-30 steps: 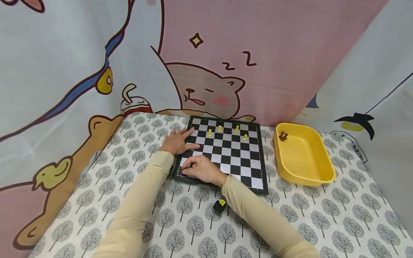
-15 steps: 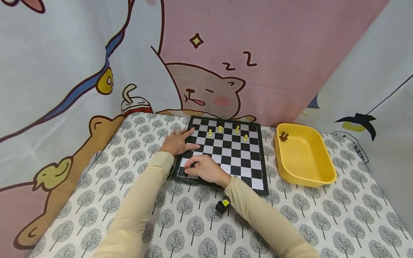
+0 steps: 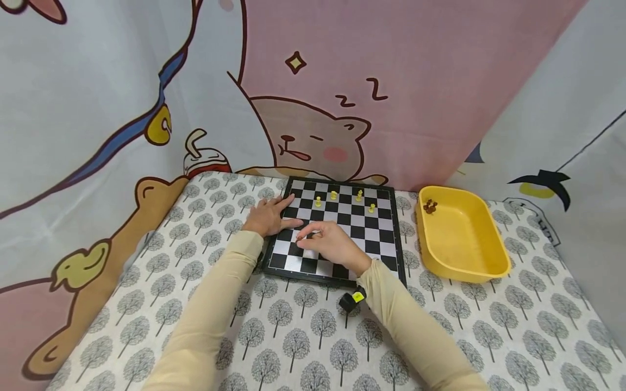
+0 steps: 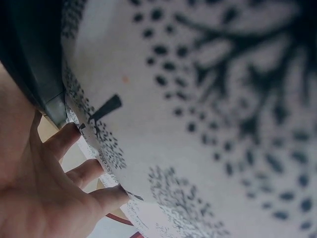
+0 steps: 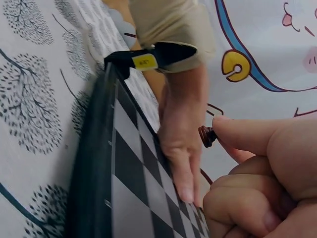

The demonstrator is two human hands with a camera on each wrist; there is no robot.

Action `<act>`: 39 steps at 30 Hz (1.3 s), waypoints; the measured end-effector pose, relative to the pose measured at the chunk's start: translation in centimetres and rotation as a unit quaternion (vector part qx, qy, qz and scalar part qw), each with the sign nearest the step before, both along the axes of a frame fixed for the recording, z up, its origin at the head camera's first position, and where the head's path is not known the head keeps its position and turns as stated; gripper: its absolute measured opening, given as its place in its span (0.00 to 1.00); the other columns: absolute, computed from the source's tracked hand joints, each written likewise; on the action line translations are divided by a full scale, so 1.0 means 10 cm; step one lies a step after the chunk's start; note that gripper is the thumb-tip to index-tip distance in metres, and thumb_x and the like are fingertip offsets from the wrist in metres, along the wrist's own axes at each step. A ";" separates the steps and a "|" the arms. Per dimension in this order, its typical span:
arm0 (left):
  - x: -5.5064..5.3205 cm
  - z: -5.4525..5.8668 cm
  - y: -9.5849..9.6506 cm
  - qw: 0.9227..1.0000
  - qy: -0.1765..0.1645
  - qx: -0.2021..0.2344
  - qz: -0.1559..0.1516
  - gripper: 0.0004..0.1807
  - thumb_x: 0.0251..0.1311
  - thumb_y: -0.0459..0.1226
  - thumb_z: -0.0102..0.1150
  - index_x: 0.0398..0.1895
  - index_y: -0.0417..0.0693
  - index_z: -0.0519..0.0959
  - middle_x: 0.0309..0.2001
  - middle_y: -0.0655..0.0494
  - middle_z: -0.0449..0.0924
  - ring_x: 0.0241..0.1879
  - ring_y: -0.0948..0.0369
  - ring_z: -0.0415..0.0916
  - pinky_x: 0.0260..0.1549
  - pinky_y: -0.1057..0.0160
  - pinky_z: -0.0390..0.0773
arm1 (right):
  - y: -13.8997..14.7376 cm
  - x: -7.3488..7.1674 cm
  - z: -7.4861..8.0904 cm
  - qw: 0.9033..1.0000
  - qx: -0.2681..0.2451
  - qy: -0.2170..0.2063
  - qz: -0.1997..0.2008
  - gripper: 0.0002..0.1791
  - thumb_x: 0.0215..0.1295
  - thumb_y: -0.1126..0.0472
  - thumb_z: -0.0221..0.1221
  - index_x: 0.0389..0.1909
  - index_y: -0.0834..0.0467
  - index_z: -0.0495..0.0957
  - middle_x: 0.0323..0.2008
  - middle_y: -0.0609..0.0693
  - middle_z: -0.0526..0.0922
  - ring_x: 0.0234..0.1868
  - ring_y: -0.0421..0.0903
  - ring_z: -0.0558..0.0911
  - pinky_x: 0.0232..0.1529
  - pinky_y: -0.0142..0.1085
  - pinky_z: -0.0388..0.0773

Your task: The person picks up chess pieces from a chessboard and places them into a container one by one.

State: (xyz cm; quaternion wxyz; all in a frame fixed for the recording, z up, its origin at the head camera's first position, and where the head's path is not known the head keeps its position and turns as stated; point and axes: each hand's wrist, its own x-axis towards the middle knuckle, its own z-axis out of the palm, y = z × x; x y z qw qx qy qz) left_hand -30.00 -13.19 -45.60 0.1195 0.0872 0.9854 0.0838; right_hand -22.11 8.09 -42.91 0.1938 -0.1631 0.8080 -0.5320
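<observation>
A chessboard (image 3: 349, 255) with black and white squares lies on the patterned cloth. My left hand (image 3: 266, 216) rests spread over its left edge, the thumb and index finger reaching onto the squares. In the left wrist view, several fingers of this left hand (image 4: 64, 193) lie over the cloth beside the board's dark rim. Between the thumb and index finger of my right hand (image 3: 332, 244), I pinch a small dark brown chess piece (image 5: 207, 136), above the board's near left part. Its round base sticks out past the fingertips; the rest is hidden by them.
Several yellow chess pieces, among them a pawn (image 3: 318, 201), stand on the board's far rows. Right of the board is a yellow tub (image 3: 462, 274), with a small cluster of brown pieces (image 3: 430, 206) in its far left corner. A printed curtain (image 3: 415, 108) hangs behind the table.
My right hand has moved from the board's near left corner up and to the right, with the brown chess piece between its fingertips. My left hand has stayed in place.
</observation>
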 end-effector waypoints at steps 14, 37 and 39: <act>0.01 0.03 0.02 1.000 0.002 0.007 0.002 0.51 0.60 0.76 0.45 0.83 0.75 0.43 0.84 0.53 0.48 0.81 0.37 0.47 0.74 0.28 0.53 | 0.44 -0.13 0.23 0.998 0.030 0.011 -0.048 0.18 0.67 0.50 0.67 0.52 0.56 0.84 0.12 0.40 0.65 0.14 0.39 0.57 0.17 0.32 0.58; 0.04 0.03 0.02 1.000 -0.006 0.005 -0.006 0.51 0.61 0.76 0.43 0.83 0.75 0.40 0.84 0.53 0.46 0.81 0.36 0.44 0.74 0.28 0.52 | 1.22 -0.28 0.45 0.982 0.125 0.056 -0.133 0.16 0.68 0.48 0.65 0.51 0.50 0.84 0.23 0.41 0.73 0.22 0.43 0.66 0.24 0.33 0.65; 0.04 0.04 0.02 1.000 -0.006 0.003 -0.008 0.51 0.61 0.76 0.43 0.83 0.75 0.40 0.84 0.53 0.45 0.81 0.36 0.44 0.74 0.27 0.52 | 1.29 -0.30 0.50 0.981 0.130 0.046 -0.137 0.17 0.68 0.46 0.65 0.52 0.50 0.83 0.16 0.42 0.66 0.18 0.42 0.63 0.21 0.33 0.63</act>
